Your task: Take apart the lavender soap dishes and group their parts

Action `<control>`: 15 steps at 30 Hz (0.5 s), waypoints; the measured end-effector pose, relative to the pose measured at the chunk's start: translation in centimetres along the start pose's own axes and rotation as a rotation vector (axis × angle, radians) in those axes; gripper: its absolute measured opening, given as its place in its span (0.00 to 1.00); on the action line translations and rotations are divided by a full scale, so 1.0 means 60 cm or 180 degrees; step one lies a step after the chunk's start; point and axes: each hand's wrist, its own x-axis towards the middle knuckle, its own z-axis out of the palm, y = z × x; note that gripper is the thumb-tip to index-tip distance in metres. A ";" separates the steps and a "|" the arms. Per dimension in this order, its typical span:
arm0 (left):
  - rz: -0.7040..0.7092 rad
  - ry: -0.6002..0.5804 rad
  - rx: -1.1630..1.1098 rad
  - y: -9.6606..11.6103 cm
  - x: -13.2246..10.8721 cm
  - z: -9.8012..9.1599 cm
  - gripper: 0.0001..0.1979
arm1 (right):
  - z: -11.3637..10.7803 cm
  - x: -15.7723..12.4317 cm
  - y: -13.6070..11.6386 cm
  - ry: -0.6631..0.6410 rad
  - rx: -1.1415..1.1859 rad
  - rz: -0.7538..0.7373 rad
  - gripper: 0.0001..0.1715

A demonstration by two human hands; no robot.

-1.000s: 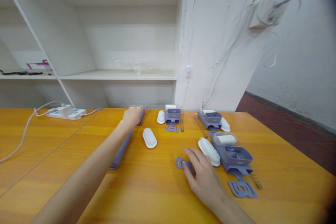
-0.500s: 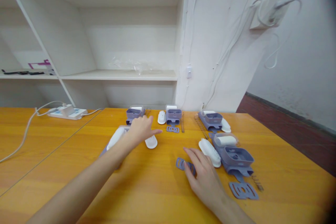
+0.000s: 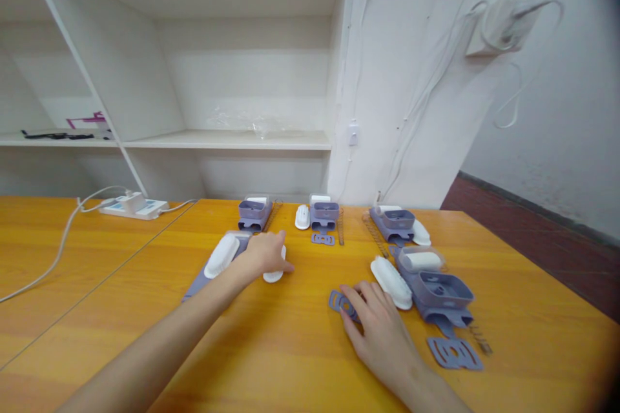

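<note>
My left hand (image 3: 265, 253) reaches over a white oval brush piece (image 3: 274, 275) on the table, its thumb stretched out and its other fingers partly hidden; whether it grips the piece is unclear. Left of it lies a purple holder (image 3: 196, 284) with a white oval part (image 3: 222, 255). My right hand (image 3: 376, 322) has its thumb and fingers on a flat purple slotted plate (image 3: 338, 301). Just beyond that hand, a white bristled piece (image 3: 391, 281) leans by a purple holder (image 3: 443, 290) with a white roller (image 3: 421, 261).
Three more purple holders (image 3: 254, 210) (image 3: 324, 210) (image 3: 394, 222) stand along the back, with coil springs (image 3: 341, 227). Another slotted plate (image 3: 454, 353) lies at the right. A power strip (image 3: 135, 208) with cables is at the back left, below white shelves (image 3: 232, 139).
My left hand has come down and over the white oval brush piece, uncovering more of the left holder. My right hand stays at the slotted plate. The view has shifted slightly.
</note>
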 end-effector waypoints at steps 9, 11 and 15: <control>0.0080 0.0880 -0.0577 -0.034 -0.022 -0.063 0.26 | -0.006 0.003 -0.001 -0.0285 0.0084 -0.0059 0.14; -0.0424 0.1275 -0.0556 -0.088 -0.007 -0.091 0.25 | -0.007 0.003 -0.001 -0.0295 0.0109 -0.0064 0.14; -0.1515 0.1722 -0.0312 -0.223 0.045 -0.093 0.26 | -0.006 0.003 0.000 -0.0316 0.0133 -0.0033 0.13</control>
